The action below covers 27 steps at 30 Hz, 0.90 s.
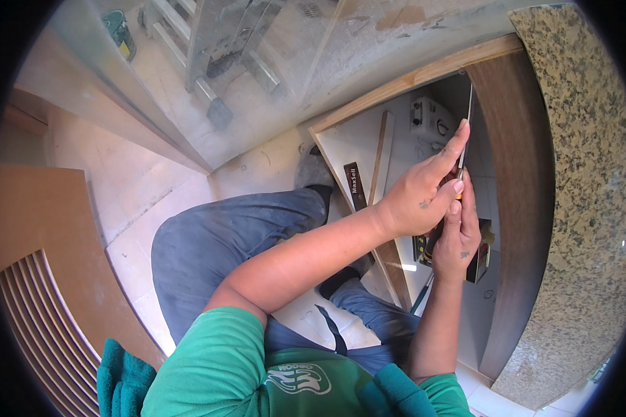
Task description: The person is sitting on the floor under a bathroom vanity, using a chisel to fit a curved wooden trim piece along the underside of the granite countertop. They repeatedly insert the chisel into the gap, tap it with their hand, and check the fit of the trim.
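Note:
A long, thin screwdriver (470,105) points up and away from me, its tip at the far inner corner of a wooden cabinet frame (424,78). My right hand (458,243) is closed around its handle, of which only a little yellow and black shows between the fingers. Higher up, my left hand (419,191) closes on the screwdriver where handle and shaft meet, the index finger stretched along the shaft. To the right of both hands runs the cabinet's brown wooden rail (515,174).
A speckled granite countertop (584,132) borders the right. Inside the cabinet are a white device (428,119) and a dark box (478,263). A stepladder (181,42) stands beyond a dusty clear panel (306,42); a louvred wooden door (62,229) is at left.

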Each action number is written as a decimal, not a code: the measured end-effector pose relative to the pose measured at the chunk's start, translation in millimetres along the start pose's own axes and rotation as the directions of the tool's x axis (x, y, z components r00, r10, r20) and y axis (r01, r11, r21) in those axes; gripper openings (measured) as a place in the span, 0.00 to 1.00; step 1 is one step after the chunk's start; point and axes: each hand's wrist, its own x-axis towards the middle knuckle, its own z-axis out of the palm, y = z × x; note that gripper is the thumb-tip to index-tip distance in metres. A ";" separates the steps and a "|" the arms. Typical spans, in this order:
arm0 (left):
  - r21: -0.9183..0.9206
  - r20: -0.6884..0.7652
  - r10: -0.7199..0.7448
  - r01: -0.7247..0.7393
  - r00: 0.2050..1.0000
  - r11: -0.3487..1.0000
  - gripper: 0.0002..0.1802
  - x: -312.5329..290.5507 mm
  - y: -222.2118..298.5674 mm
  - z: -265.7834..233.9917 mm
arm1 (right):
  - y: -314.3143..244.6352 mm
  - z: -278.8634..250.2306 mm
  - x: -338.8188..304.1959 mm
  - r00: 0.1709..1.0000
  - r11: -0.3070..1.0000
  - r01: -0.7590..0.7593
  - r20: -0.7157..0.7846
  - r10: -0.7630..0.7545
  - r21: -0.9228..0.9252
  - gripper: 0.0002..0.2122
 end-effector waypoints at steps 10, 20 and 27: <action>0.006 -0.023 0.034 -0.034 0.999 0.999 0.45 1.2 -3.0 1.1 | 3.2 1.9 2.4 1.000 0.998 0.003 -0.002 -0.003 0.069 0.23; -0.043 -0.008 -0.032 0.031 0.999 0.999 0.46 2.7 -0.8 -0.5 | 1.9 1.2 6.1 1.000 0.997 -0.003 0.012 0.002 0.080 0.23; -0.047 0.004 -0.020 0.020 1.000 0.999 0.45 2.0 -4.7 1.9 | 3.5 -1.6 5.6 1.000 1.000 0.012 0.005 -0.012 0.021 0.22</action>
